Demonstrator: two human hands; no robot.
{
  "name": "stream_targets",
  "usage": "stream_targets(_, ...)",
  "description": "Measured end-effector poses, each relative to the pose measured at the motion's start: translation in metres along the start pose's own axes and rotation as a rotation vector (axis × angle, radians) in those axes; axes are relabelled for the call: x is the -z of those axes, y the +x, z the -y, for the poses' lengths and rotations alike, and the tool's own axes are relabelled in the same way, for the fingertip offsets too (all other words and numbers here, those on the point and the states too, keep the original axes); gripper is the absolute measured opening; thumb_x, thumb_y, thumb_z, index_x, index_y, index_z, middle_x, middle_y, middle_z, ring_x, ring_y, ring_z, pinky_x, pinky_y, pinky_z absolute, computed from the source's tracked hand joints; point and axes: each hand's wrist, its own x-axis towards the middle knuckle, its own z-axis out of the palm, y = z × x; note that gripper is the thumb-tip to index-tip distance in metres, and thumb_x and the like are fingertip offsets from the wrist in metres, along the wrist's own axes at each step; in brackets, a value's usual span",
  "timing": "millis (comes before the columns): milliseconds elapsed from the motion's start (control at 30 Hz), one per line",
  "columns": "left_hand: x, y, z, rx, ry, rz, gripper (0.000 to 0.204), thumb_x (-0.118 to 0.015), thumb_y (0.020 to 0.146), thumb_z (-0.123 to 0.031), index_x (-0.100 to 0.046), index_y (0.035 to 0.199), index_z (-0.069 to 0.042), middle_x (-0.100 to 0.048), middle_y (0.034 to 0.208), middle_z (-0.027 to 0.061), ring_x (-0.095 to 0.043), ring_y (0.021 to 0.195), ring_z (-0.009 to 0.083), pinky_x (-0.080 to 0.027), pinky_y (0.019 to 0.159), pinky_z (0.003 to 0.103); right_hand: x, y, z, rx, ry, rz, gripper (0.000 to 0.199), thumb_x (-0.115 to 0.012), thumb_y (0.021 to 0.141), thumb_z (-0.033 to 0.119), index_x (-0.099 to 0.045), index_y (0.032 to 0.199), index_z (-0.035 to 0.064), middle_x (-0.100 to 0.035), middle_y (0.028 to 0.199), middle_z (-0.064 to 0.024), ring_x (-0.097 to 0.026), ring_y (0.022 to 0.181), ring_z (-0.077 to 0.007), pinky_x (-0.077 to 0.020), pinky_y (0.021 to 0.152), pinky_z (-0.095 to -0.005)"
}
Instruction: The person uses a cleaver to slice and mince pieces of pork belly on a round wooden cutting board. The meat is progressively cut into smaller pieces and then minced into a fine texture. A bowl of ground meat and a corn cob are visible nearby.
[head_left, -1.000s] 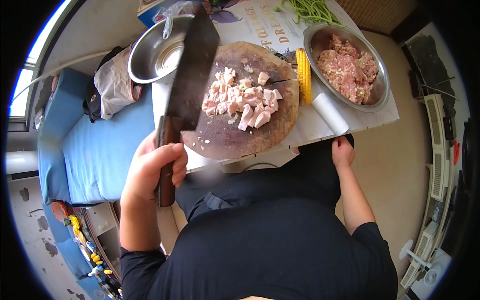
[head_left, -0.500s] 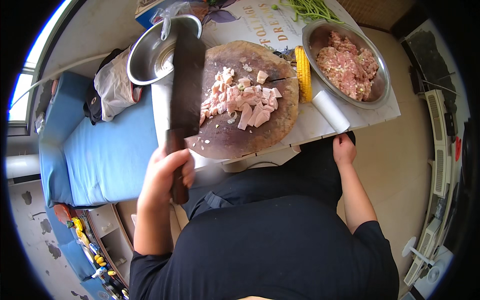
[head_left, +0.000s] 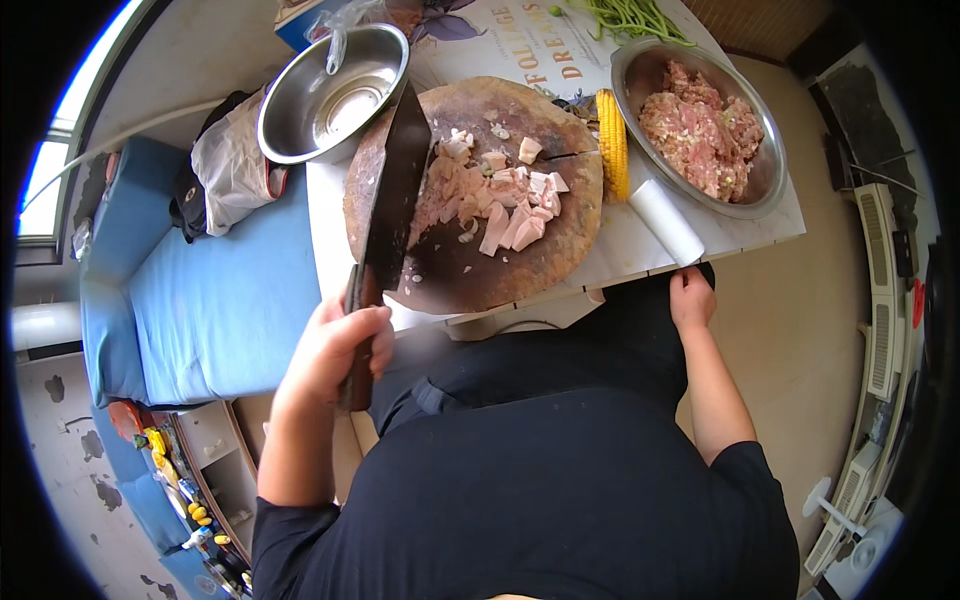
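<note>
A small, daylit room seen from above.
At your left a blue mattress (head_left: 215, 300) lies along a grey wall, with a bright window (head_left: 45, 190) at its far corner. Tan floor (head_left: 800, 330) spreads to your right, where white appliances (head_left: 880, 330) line the edge. A low shelf (head_left: 215, 450) stands beside the mattress's near end.

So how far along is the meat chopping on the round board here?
Done: much of the pale meat on the round wooden board is in chunks, and a steel bowl holds minced meat. In hand: the left hand holds the cleaver at the pile; the right hand rests at the table edge. Left: chunks remain coarse.
</note>
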Motion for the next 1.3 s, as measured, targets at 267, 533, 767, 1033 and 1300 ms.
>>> stream_targets(267, -0.002, -0.007, 0.011, -0.094, -0.092, -0.083, 0.016, -0.056, 0.083, -0.013, -0.044, 0.089, -0.003, -0.044, 0.056, 0.0046, -0.043, 0.043, 0.0126, -0.037, 0.039, 0.026, 0.002, 0.0, 0.001, 0.018, 0.002, 0.033, 0.026, -0.05, 0.084, 0.032, -0.064, 0.093, 0.0118, -0.065, 0.087, -0.0141, -0.061, 0.082, -0.037, -0.0478, 0.07, -0.044)
stream_targets(533, -0.019, -0.024, -0.019, -0.266, -0.098, 0.025, 0.02, -0.056, 0.083, -0.015, -0.044, 0.091, -0.001, -0.041, 0.054, 0.0037, -0.04, 0.039, 0.0113, -0.034, 0.035, 0.024, 0.004, 0.0, 0.002, 0.017, 0.022, 0.005, 0.026, -0.051, 0.084, 0.032, -0.065, 0.091, 0.012, -0.066, 0.085, -0.0138, -0.061, 0.08, -0.0368, -0.0479, 0.069, -0.0437)
stream_targets(767, -0.018, 0.011, -0.026, -0.008, 0.081, 0.034, 0.017, -0.055, 0.083, -0.016, -0.043, 0.085, -0.005, -0.044, 0.057, 0.0025, -0.042, 0.042, 0.0111, -0.036, 0.038, 0.025, 0.002, 0.0, -0.002, 0.008, -0.02, 0.006, 0.025, -0.051, 0.084, 0.03, -0.064, 0.093, 0.0113, -0.066, 0.088, -0.014, -0.061, 0.083, -0.0366, -0.0482, 0.071, -0.0447)
stream_targets(1033, -0.025, 0.014, -0.002, -0.126, 0.097, -0.118, 0.016, -0.056, 0.084, -0.014, -0.045, 0.086, -0.004, -0.043, 0.055, 0.003, -0.042, 0.041, 0.0114, -0.037, 0.038, 0.025, 0.004, -0.001, 0.006, -0.014, -0.025, 0.041, 0.025, -0.051, 0.084, 0.029, -0.064, 0.095, 0.0112, -0.066, 0.089, -0.0135, -0.061, 0.083, -0.0357, -0.0482, 0.072, -0.0445)
stream_targets(1300, -0.04, 0.004, -0.003, -0.21, 0.046, 0.051, 0.024, -0.058, 0.08, -0.013, -0.044, 0.097, -0.003, -0.051, 0.066, 0.0052, -0.049, 0.05, 0.0116, -0.041, 0.044, 0.024, 0.007, -0.018, -0.009, 0.211, 0.331, -0.139, 0.013, -0.058, 0.084, 0.017, -0.063, 0.081, 0.0045, -0.063, 0.073, -0.0115, -0.061, 0.064, -0.0246, -0.0482, 0.06, -0.0325)
